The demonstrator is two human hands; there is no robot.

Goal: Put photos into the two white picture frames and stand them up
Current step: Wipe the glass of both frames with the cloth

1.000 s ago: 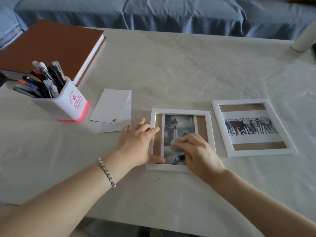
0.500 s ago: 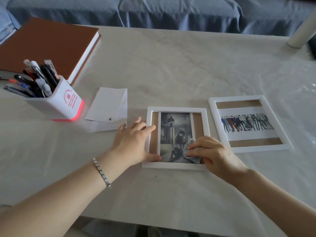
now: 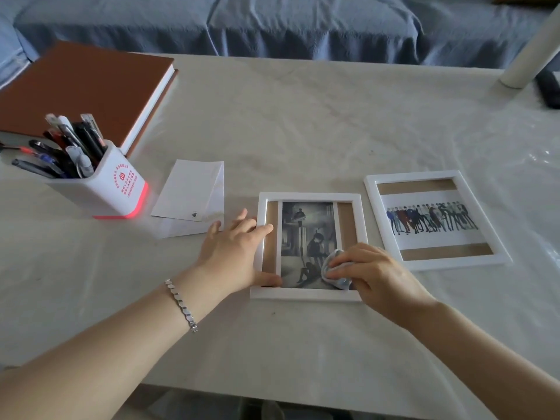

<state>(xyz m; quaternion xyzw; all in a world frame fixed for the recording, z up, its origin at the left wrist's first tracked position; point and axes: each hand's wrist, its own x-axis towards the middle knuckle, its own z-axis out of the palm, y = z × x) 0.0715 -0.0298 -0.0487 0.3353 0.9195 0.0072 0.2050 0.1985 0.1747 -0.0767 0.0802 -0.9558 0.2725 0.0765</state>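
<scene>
Frames lie flat, both holding photos; the right hand, clenched on a small cloth, has slid down to the glass's lower corner as the left hand, fingers spread, steadies the edge. Standing remains.

A pale desk under a wrinkled clear cover fills the view in soft, even light, with a blue fabric-draped sofa behind it and a white post at its far right corner.

White frames; grey monochrome photo; brown book; blue sofa cover.
</scene>
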